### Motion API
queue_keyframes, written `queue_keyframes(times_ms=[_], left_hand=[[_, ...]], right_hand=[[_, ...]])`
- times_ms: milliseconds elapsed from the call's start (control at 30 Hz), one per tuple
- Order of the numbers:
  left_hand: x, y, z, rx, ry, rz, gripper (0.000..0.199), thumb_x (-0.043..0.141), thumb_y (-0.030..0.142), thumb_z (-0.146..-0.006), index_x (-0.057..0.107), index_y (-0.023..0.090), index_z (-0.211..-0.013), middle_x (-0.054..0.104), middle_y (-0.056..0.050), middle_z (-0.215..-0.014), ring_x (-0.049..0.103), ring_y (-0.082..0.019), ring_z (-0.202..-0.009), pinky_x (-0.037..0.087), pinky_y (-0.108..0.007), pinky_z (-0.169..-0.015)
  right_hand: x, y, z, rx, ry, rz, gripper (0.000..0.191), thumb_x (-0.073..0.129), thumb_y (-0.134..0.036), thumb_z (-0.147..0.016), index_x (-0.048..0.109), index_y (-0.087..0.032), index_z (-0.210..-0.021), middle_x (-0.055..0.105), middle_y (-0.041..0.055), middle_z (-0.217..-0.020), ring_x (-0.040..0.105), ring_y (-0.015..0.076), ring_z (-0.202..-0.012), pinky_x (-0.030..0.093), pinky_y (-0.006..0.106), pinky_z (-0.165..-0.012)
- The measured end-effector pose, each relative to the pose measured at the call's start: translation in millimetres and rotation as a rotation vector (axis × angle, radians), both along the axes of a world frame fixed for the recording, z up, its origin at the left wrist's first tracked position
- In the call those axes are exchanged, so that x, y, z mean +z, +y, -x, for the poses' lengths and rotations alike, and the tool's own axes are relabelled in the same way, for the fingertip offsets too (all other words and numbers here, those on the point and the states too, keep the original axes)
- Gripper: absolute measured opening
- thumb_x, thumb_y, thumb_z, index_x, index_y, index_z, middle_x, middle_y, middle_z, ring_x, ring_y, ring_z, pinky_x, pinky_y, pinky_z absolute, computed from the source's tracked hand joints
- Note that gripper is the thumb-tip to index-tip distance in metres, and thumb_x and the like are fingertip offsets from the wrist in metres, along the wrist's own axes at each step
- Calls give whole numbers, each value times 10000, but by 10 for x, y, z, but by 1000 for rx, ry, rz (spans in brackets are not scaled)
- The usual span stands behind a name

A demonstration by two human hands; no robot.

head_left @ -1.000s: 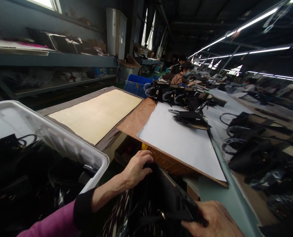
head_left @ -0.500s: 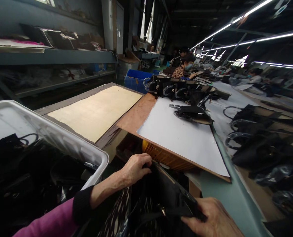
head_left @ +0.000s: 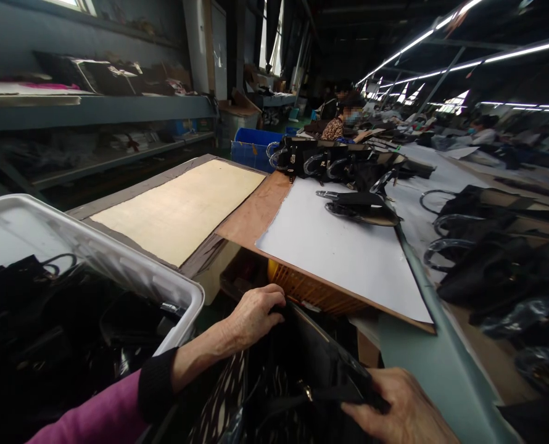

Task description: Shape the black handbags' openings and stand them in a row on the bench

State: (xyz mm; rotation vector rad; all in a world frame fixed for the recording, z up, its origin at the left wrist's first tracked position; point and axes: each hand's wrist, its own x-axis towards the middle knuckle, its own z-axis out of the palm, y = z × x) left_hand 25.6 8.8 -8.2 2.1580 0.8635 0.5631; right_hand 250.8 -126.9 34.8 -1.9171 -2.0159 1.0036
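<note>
Between my hands is a black handbag point(head_left: 325, 348) with a small gold-coloured metal fitting, held low in front of my body. My left hand point(head_left: 258, 317) pinches its far upper corner, fingers closed over the edge. On the near right end, my right hand point(head_left: 395, 401) grips the bag's edge between thumb and fingers. A patterned dark-and-cream cloth point(head_left: 221, 401) shows below my left wrist; whether it belongs to the bag I cannot tell. The bag's lower part is out of frame.
On my left stands a white plastic bin point(head_left: 163, 287) of black bags. Ahead, a white sheet point(head_left: 339, 259) on brown board carries a black bag point(head_left: 362, 206). Several bags point(head_left: 491, 259) line the right side. A yellow crate point(head_left: 311, 293) sits below the board. Another person point(head_left: 334, 128) sits farther back.
The camera view has shifted slightly. Both hands keep the same hold on the handbag, which has barely moved.
</note>
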Motion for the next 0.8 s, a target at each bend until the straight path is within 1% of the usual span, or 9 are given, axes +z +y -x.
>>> queue_keyframes(times_ms=[100,200,267,333,400,500,567,700,800], left_hand=[[70,54,30,-84,18,50,23,599,165,-715,593,167,-693,583,-5,-1026,563,-147,-874,403,-216,-799],[253,123,135,-147,-26,118,64,583,147,-716,573,159,-654,591,2,-1001,554,-135,-871,396,-200,-782],[370,155,219,-147,-44,140,83,589,148,-706,554,153,-631,591,-2,-1004,537,-139,-895,380,-204,-798],[417,165,285,-126,-26,166,97,597,162,-694,544,147,-614,582,-8,-1032,524,-148,-907,368,-213,-806],[365,159,324,-118,12,230,104,598,182,-684,539,142,-608,564,-9,-1071,528,-140,-852,374,-213,-757],[171,145,345,-103,45,320,127,600,208,-669,523,137,-597,562,1,-1048,524,-117,-753,372,-209,-679],[46,144,343,-71,42,333,134,599,210,-661,512,139,-587,575,3,-999,527,-125,-771,370,-209,-702],[-43,147,313,-27,38,347,128,584,199,-659,506,141,-576,590,-6,-986,539,-143,-831,367,-212,-767],[-14,141,268,-20,60,329,124,563,203,-671,513,143,-575,598,-9,-979,541,-143,-824,375,-217,-770]], right_hand=[[56,30,24,-45,76,63,234,564,-353,-675,516,-166,-543,416,-38,-508,374,89,-499,290,173,-453],[157,111,38,-114,206,134,218,524,-329,-694,503,-160,-558,403,-36,-529,371,97,-533,302,184,-481],[176,178,28,-142,303,170,213,494,-324,-717,513,-155,-591,434,-34,-554,391,107,-562,317,190,-505],[118,233,14,-142,371,185,218,479,-328,-735,538,-146,-630,483,-31,-587,428,120,-598,340,197,-540],[2,264,10,-130,398,192,234,471,-330,-749,563,-136,-655,523,-29,-611,466,135,-633,361,205,-579],[-172,261,23,-109,385,196,238,467,-322,-764,597,-134,-697,588,-22,-674,524,165,-704,394,219,-633],[-238,235,24,-90,347,168,219,481,-320,-763,621,-151,-764,625,-11,-762,553,189,-777,417,236,-679],[-315,144,-10,-82,238,-2,245,540,-285,-725,615,-195,-940,615,30,-972,553,199,-922,429,273,-812],[-418,30,0,-257,137,-225,297,526,-279,-745,545,-201,-1031,532,69,-1147,502,202,-1047,398,323,-916]])
